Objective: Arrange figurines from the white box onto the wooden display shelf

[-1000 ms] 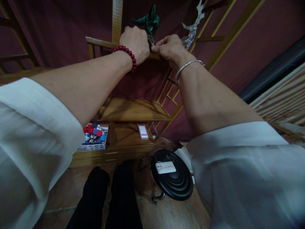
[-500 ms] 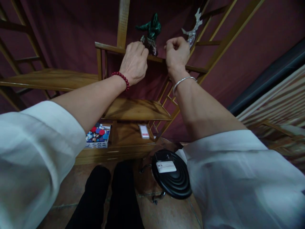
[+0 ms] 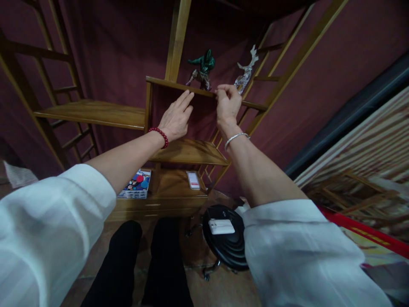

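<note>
A dark green hooded figurine (image 3: 204,64) crouches on the upper wooden shelf board (image 3: 159,80), one arm stretched to the left. My left hand (image 3: 177,114) is just below and in front of that board, fingers straight and holding nothing. To the right of the figurine, my right hand (image 3: 228,104) is at the board's front edge with its fingers curled and the thumb close to the index finger. Whether anything is between them is hidden. Behind that hand stands a clear glass-like deer figurine (image 3: 246,72), its lower part partly covered.
Lower shelf boards (image 3: 194,150) lie beneath my hands, and another board (image 3: 92,114) extends left. A box of colourful pieces (image 3: 136,187) and a phone (image 3: 193,180) rest on the low cabinet. A black round stool (image 3: 220,247) carries a white rectangular object (image 3: 221,227).
My left hand has drawn down from beside the green figurine and its fingers have straightened. My right hand has stayed near the board, still curled. The view has tilted up, showing more shelf.
</note>
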Demonstrator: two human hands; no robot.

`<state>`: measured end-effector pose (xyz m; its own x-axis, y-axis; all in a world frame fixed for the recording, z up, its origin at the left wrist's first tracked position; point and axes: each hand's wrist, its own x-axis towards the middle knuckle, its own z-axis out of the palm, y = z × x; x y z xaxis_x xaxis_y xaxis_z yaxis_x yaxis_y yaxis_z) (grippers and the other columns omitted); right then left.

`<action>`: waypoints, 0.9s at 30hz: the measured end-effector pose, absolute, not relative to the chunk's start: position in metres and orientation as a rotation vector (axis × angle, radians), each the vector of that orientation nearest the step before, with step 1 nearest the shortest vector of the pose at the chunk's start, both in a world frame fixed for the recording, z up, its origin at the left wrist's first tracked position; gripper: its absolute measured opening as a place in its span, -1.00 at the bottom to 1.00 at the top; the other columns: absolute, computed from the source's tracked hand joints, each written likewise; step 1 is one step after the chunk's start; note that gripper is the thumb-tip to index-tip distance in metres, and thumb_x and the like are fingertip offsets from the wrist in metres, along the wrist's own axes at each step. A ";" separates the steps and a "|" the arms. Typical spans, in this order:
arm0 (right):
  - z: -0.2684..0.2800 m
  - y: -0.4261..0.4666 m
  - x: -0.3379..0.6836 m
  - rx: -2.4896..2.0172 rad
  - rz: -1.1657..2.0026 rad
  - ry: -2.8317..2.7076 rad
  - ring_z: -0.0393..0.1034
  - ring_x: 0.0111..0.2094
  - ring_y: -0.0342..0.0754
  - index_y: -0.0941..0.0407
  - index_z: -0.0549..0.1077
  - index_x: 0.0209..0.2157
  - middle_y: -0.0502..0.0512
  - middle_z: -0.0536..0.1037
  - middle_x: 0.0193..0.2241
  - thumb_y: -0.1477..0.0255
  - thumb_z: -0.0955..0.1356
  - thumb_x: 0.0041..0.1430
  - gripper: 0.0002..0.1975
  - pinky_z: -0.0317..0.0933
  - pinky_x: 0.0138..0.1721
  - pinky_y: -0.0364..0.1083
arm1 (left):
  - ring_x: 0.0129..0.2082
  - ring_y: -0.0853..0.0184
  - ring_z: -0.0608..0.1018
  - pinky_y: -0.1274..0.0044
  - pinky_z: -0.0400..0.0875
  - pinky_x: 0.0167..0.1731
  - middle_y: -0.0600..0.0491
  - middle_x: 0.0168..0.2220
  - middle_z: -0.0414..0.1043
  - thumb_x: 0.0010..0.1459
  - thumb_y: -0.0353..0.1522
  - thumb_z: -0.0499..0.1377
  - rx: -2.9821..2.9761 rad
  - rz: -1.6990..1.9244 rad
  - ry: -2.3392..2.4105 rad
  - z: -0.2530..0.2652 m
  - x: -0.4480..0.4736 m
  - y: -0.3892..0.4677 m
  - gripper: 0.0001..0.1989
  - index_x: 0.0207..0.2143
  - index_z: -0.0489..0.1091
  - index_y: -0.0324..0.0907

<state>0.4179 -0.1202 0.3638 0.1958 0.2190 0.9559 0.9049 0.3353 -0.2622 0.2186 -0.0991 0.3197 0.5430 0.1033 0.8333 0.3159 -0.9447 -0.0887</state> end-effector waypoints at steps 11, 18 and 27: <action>0.262 -0.162 0.269 -1.173 -0.113 -1.264 0.37 -0.35 -0.10 0.07 0.40 -0.45 -0.01 0.49 -0.42 0.39 0.22 0.02 -0.85 0.25 -0.28 -0.15 | -0.08 0.24 0.34 0.44 0.34 -0.14 -0.10 -0.17 0.37 0.07 -0.47 -0.08 -2.674 -1.050 -0.593 0.258 0.159 -0.123 -0.71 -0.19 0.33 -0.26; 0.178 -0.159 0.227 -1.288 0.081 -1.216 0.36 -0.39 -0.09 0.05 0.42 -0.45 -0.02 0.49 -0.42 0.42 0.21 0.01 -0.84 0.25 -0.31 -0.13 | -0.21 0.25 0.40 0.47 0.37 -0.25 -0.09 -0.26 0.41 0.07 -0.48 -0.06 -2.756 -0.823 -0.836 0.196 0.120 -0.133 -0.74 -0.25 0.37 -0.25; 0.097 -0.156 0.197 -1.564 0.242 -1.222 0.36 -0.32 -0.16 0.07 0.46 -0.41 -0.06 0.51 -0.39 0.47 0.19 0.02 -0.78 0.20 -0.21 -0.19 | -0.19 0.28 0.44 0.52 0.35 -0.23 -0.11 -0.24 0.41 0.05 -0.49 -0.05 -2.886 -0.533 -1.134 0.125 0.094 -0.138 -0.72 -0.20 0.35 -0.31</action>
<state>0.1966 -0.1556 0.0967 0.4501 0.7872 0.4215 0.5667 0.1130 -0.8161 0.0937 -0.1384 0.1248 0.6830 0.6620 0.3088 0.6603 -0.7403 0.1265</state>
